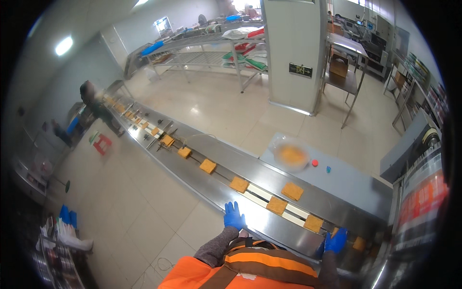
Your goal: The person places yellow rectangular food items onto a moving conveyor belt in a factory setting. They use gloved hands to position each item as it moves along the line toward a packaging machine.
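The right hand (337, 240) is hiding most of a square orange-brown block (335, 232), so whether it is gripping or only touching it is staying unclear. The left hand (234, 216) is keeping its palm out of sight. The lower edge is cutting off the orange garment (192, 274), and the dark rim is swallowing part of the printed film roll (423, 202) at right. Blur is softening the contents of the clear bag (291, 155) on the grey surface (358, 185); a small blue-green object (328, 169) beside it is proving too tiny to identify. Far left, a standing person (98, 110) is appearing blurred
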### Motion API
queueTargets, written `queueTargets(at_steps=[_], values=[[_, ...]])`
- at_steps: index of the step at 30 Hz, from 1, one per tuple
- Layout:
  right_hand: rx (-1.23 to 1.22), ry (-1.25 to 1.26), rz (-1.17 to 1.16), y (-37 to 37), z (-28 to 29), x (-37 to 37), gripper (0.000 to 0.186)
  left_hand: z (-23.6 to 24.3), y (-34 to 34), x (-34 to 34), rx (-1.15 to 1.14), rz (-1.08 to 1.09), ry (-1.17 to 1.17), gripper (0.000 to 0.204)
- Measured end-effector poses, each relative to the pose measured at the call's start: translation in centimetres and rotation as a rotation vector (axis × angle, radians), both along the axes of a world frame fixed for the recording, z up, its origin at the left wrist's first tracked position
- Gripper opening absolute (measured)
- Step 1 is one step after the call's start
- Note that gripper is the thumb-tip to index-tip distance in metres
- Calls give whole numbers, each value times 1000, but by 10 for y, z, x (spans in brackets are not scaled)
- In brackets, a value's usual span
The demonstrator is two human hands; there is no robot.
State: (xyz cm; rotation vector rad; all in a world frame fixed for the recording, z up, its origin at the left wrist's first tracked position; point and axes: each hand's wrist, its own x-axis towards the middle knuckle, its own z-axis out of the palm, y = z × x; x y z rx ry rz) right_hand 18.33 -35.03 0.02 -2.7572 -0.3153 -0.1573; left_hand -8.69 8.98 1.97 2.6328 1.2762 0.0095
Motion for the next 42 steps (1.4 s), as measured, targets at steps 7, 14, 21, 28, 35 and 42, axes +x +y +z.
queueTargets(at_steps=[7, 14, 21, 28, 35, 42], values=[[342, 176, -117, 74, 35, -25, 87, 8, -2, 0, -48, 13, -24, 76], [320, 104, -65, 39, 3, -1, 106, 6, -3, 8, 33, 19, 107, 78], [137, 60, -175, -12, -4, 14, 99, 2, -1, 12, 32, -5, 140, 79], [-82, -37, 120, -11, -3, 5, 90, 41, 4, 52, -199, -179, 163, 92], [166, 132, -100, 49, 6, -6, 96, 72, -25, 102, -309, -421, 227, 90], [96, 70, -151, -5, 1, 1, 96, 37, -52, 79, -186, -364, 82, 103]])
